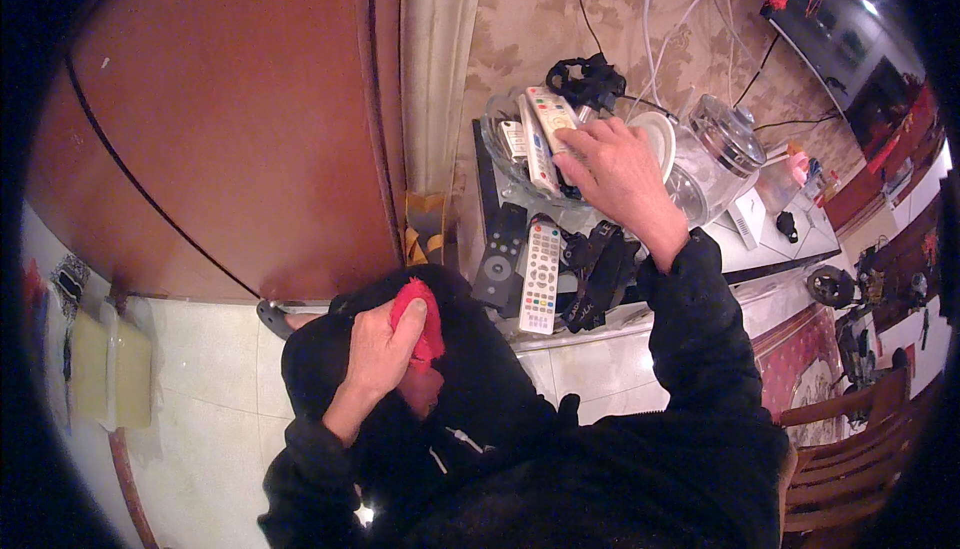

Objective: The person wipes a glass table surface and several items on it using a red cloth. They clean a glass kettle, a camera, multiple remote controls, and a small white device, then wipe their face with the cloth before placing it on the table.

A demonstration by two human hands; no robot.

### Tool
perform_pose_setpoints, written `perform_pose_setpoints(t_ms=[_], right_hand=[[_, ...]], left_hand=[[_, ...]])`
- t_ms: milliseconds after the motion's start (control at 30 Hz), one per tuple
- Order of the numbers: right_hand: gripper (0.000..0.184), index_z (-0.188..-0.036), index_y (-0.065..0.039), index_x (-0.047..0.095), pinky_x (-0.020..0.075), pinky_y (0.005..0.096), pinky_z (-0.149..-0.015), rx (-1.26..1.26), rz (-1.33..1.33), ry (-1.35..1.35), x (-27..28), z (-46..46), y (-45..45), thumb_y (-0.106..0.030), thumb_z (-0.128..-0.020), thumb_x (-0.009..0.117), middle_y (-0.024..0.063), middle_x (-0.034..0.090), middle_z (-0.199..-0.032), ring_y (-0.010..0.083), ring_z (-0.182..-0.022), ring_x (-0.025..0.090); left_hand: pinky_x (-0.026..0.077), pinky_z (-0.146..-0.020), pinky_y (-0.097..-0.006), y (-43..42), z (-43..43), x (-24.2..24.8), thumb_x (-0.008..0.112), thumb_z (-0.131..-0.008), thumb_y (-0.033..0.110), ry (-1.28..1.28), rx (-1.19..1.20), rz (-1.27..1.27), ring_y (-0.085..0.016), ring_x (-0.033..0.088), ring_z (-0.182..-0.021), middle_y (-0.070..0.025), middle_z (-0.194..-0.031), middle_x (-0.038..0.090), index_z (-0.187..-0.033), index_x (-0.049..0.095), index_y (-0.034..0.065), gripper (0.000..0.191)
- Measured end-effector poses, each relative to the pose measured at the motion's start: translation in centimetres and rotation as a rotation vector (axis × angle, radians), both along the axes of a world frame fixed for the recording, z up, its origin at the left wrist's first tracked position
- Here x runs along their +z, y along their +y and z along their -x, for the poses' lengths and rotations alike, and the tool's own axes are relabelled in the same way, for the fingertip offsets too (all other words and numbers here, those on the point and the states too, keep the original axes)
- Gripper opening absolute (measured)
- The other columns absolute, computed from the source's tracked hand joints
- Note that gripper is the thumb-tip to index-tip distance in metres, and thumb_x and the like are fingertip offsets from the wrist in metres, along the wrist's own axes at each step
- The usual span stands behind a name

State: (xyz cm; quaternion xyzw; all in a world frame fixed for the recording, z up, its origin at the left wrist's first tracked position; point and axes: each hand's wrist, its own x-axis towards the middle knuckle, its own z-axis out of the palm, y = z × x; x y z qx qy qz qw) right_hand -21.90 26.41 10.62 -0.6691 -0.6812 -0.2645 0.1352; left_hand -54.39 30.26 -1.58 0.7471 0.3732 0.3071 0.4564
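My left hand (382,346) grips a red cloth (424,324) above my lap. Over a glass bowl (517,189), my right hand (615,170) has its fingertips on a white remote control (553,115). Another white remote control (538,151) lies beside it in the bowl, with a small white device (514,139) at the left. In front of the bowl lie a black remote control (499,268) and a long white remote control (541,271). Black straps (600,279) are bunched to their right. My palm hides part of the bowl's contents.
Right of the bowl stand a white round lid or dish (656,140) and a lidded glass jar (724,151). Cables (652,31) hang down the wall. A brown door (247,121) is at the left, a wooden chair (847,466) at the lower right.
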Motion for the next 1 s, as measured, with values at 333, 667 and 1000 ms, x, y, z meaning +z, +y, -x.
perform_pose_setpoints(t_ms=[333,667,1000], right_hand=[[0.037,-0.103,-0.006,0.066,0.0439,0.0410,-0.077,0.075,-0.215,-0.049,1.2,3.7,-3.3,-0.034,-0.081,0.075,0.0076,0.065,-0.093,0.0283,-0.093,0.059],[0.057,-0.126,-0.004,0.058,0.0468,0.0393,-0.091,0.422,0.412,-0.073,-3.8,8.4,-8.3,-0.029,-0.078,0.075,0.0104,0.062,-0.119,0.0254,-0.112,0.060],[0.041,-0.122,0.001,0.059,0.0536,0.0346,-0.086,0.322,-0.250,0.263,2.3,5.8,-9.7,0.002,-0.081,0.068,0.0178,0.065,-0.112,0.0323,-0.099,0.067]], left_hand=[[0.050,-0.061,-0.0357,-0.8,0.5,0.4,0.053,-0.099,0.033,-0.047,-0.022,0.029,-0.023,0.065,-0.059,-0.0124,-0.064,0.065,-0.080,0.066,-0.0007,0.041],[0.050,-0.064,-0.0346,-1.3,-2.2,0.8,0.055,-0.099,0.033,-0.122,-0.046,0.064,-0.021,0.065,-0.064,-0.0124,-0.071,0.067,-0.090,0.064,0.0003,0.035],[0.051,-0.087,-0.0444,-0.6,-7.3,-0.1,0.064,-0.087,0.053,0.202,-0.084,0.118,-0.040,0.068,-0.099,-0.0204,-0.101,0.072,-0.114,0.065,0.0050,0.055]])
